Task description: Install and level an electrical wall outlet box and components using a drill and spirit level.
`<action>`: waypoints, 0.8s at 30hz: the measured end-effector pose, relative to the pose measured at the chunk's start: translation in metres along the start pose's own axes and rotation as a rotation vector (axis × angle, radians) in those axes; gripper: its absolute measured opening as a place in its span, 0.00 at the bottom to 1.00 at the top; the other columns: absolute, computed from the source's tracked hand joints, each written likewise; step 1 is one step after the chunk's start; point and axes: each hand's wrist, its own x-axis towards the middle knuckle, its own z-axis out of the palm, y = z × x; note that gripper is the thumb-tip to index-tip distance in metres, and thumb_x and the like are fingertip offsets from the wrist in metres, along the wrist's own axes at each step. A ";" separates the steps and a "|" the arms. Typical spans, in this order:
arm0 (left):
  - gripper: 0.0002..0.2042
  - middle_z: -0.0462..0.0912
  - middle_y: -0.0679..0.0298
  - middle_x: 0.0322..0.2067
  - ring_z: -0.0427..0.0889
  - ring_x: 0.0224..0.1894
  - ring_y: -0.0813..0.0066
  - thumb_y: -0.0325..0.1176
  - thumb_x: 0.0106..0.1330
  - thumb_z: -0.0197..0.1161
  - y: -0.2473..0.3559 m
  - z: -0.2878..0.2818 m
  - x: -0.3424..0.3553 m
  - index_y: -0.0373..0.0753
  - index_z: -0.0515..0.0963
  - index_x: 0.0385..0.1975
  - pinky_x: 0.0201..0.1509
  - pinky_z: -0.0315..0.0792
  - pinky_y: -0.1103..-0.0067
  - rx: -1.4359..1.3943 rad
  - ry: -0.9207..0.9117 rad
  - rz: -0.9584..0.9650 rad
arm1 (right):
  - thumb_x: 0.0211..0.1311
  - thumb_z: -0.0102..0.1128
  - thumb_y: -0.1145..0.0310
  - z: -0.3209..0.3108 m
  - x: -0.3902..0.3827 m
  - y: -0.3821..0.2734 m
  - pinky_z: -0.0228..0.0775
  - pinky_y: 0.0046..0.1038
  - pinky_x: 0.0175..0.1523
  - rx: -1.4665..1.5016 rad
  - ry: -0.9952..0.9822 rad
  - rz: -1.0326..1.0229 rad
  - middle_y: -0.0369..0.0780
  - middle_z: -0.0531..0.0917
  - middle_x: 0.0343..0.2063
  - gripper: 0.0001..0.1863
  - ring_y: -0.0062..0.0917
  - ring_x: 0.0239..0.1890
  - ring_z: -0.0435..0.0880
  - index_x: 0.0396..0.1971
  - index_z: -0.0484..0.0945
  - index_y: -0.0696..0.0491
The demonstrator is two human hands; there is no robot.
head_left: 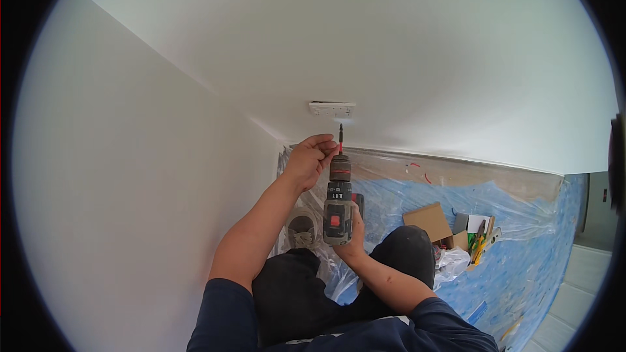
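My right hand is wrapped round the grip of a cordless drill, which points away from me toward the wall. A slim dark driver bit with a red section sticks out of its chuck. Just left of the bit, my left hand has thumb and fingers pinched together, the fingertips close against the red section. Whatever they hold, if anything, is too small to make out. Beyond the bit's tip a white wall socket plate sits low on the wall, with a dark gap along its top edge. Tip and plate appear apart.
White walls meet in a corner at the left. Blue and clear plastic sheeting covers the floor. An open cardboard box and several hand tools lie right of my knee. My shoe is near the corner.
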 end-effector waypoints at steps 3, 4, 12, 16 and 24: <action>0.17 0.79 0.56 0.34 0.81 0.40 0.66 0.12 0.59 0.48 0.000 -0.012 0.002 0.29 0.74 0.48 0.44 0.78 0.81 0.014 -0.055 0.036 | 0.48 0.63 0.75 0.000 -0.018 0.019 0.70 0.31 0.49 0.062 -0.053 0.107 0.45 0.80 0.42 0.23 0.37 0.41 0.79 0.48 0.72 0.57; 0.17 0.79 0.56 0.34 0.81 0.40 0.66 0.12 0.59 0.48 0.000 -0.014 0.002 0.29 0.74 0.48 0.44 0.78 0.81 0.013 -0.049 0.036 | 0.48 0.63 0.75 0.000 -0.022 0.023 0.70 0.31 0.49 0.064 -0.058 0.109 0.45 0.80 0.42 0.23 0.37 0.41 0.79 0.48 0.72 0.57; 0.15 0.81 0.54 0.39 0.82 0.40 0.69 0.19 0.65 0.53 0.011 0.005 -0.008 0.31 0.71 0.51 0.41 0.76 0.82 -0.021 0.119 0.155 | 0.48 0.64 0.76 -0.013 -0.032 0.045 0.71 0.29 0.42 -0.035 -0.107 -0.004 0.42 0.81 0.36 0.20 0.33 0.34 0.80 0.44 0.73 0.55; 0.13 0.82 0.55 0.40 0.82 0.41 0.71 0.23 0.68 0.54 0.011 -0.003 -0.005 0.32 0.71 0.52 0.39 0.75 0.82 0.071 0.099 0.124 | 0.47 0.64 0.77 -0.020 -0.023 0.031 0.71 0.28 0.42 -0.004 -0.155 -0.048 0.41 0.81 0.36 0.19 0.33 0.33 0.79 0.43 0.74 0.55; 0.11 0.83 0.57 0.39 0.83 0.40 0.70 0.29 0.72 0.52 0.009 0.006 -0.004 0.35 0.71 0.50 0.38 0.76 0.79 -0.034 -0.044 0.224 | 0.47 0.63 0.77 -0.029 -0.013 0.023 0.70 0.28 0.41 0.116 -0.231 -0.021 0.41 0.80 0.36 0.18 0.32 0.33 0.79 0.42 0.74 0.56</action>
